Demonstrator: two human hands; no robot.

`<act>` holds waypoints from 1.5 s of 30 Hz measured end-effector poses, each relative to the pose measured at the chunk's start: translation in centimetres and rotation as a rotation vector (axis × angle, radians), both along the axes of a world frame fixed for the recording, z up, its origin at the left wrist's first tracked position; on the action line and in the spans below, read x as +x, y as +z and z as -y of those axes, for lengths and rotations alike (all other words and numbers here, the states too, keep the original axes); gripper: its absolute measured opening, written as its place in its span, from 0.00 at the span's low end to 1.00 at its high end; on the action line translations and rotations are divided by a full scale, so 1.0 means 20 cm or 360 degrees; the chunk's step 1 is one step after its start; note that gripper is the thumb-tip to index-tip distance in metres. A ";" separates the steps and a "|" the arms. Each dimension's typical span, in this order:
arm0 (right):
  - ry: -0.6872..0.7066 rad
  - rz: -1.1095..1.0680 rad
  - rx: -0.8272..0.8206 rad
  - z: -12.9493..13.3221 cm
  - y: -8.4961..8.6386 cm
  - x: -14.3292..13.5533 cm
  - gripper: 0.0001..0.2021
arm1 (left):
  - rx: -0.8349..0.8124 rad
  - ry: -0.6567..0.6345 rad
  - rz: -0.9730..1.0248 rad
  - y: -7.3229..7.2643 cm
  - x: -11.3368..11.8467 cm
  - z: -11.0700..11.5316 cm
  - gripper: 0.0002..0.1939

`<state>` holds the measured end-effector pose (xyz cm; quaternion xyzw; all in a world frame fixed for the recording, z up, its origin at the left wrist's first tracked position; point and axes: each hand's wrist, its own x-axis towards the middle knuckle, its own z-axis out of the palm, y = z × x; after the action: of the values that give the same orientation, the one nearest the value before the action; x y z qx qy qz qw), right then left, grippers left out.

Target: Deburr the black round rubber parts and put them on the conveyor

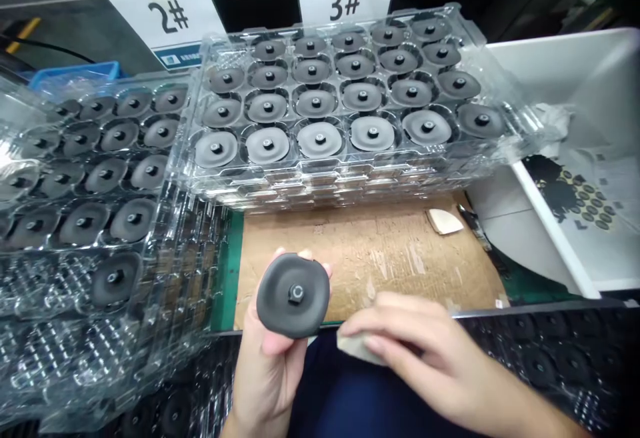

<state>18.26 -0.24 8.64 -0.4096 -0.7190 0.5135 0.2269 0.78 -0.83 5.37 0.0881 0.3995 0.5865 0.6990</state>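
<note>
In my left hand (273, 365) is a black rubber disc (275, 291) with a small hexagonal metal-tipped boss at its centre, boss side facing up. My fingers wrap its rim from below and behind. My right hand (420, 345), just to the right of the disc and apart from it, pinches a pale cream pad (363, 348) between thumb and fingers. Both hands are over the front edge of a brown cardboard sheet (350, 245). A similar cream piece (445, 221) lies on the cardboard at the back right.
Stacked clear plastic trays (310, 165) of black discs stand behind the cardboard; another tray stack (175, 225) stands left, partly filled. At right is a white bin (545, 225) with small dark rings and black pieces. Paper signs (167, 18) hang behind. More disc trays (565, 351) sit low at front right.
</note>
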 end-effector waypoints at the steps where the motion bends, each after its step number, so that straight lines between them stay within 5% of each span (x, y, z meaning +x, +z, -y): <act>1: -0.0088 -0.0015 0.0042 0.00 0.01 0.01 0.12 | 0.0013 -0.0005 0.0006 0.01 0.00 0.00 0.23; 6: 0.0014 -0.0041 0.0587 -0.09 0.07 -0.02 0.13 | -0.0031 -0.0123 0.0045 0.03 0.02 0.02 0.26; 9: 0.0164 0.0089 0.0623 -0.12 0.06 -0.06 0.13 | -0.0042 -0.0165 0.0046 0.01 0.02 0.03 0.25; 11: 0.0070 0.0070 0.0671 -0.11 0.03 -0.08 0.13 | -0.0037 -0.0154 0.0007 0.00 0.00 0.02 0.23; 13: 0.0025 0.0001 0.0581 -0.09 0.00 -0.09 0.13 | 0.0005 -0.0101 -0.0060 -0.01 -0.01 0.01 0.25; 17: 0.0527 -0.0173 -0.0116 -0.01 -0.04 -0.05 0.09 | -0.0003 0.0073 -0.0136 -0.03 -0.01 -0.02 0.22; 21: -0.0011 -0.0090 -0.0180 -0.01 -0.03 0.01 0.10 | -0.0001 -0.0010 -0.0121 -0.03 0.02 -0.02 0.22; 27: -0.0213 0.0139 0.0669 -0.12 0.00 -0.07 0.12 | 0.0017 -0.0047 -0.0174 -0.04 0.05 -0.02 0.26; 29: 0.0002 0.0086 0.0514 -0.11 -0.01 -0.08 0.12 | -0.0049 -0.0066 -0.0167 -0.06 0.04 -0.01 0.26; 32: 0.0717 -0.0362 -0.0136 -0.06 -0.06 -0.03 0.12 | -0.0077 -0.0032 -0.0087 -0.08 0.02 -0.01 0.24; 33: 0.0791 -0.0470 -0.0322 -0.03 -0.08 -0.01 0.13 | -0.0058 -0.0002 -0.0078 -0.08 0.02 -0.02 0.25; 38: -0.0194 -0.0297 -0.0646 0.03 -0.19 0.08 0.10 | -0.0046 -0.0036 -0.0039 -0.09 0.04 -0.05 0.27; 42: -0.0555 -0.0184 -0.0297 -0.02 -0.13 0.05 0.09 | -0.0019 -0.0112 0.0000 -0.10 0.07 -0.05 0.26; 45: -0.0589 -0.0153 0.0199 -0.07 -0.06 -0.05 0.11 | -0.0017 -0.0139 0.0012 -0.09 0.08 -0.03 0.26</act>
<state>17.32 1.14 7.52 -0.4949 -0.6502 0.4365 0.3765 2.43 -0.17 3.66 0.0995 0.3957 0.5535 0.7260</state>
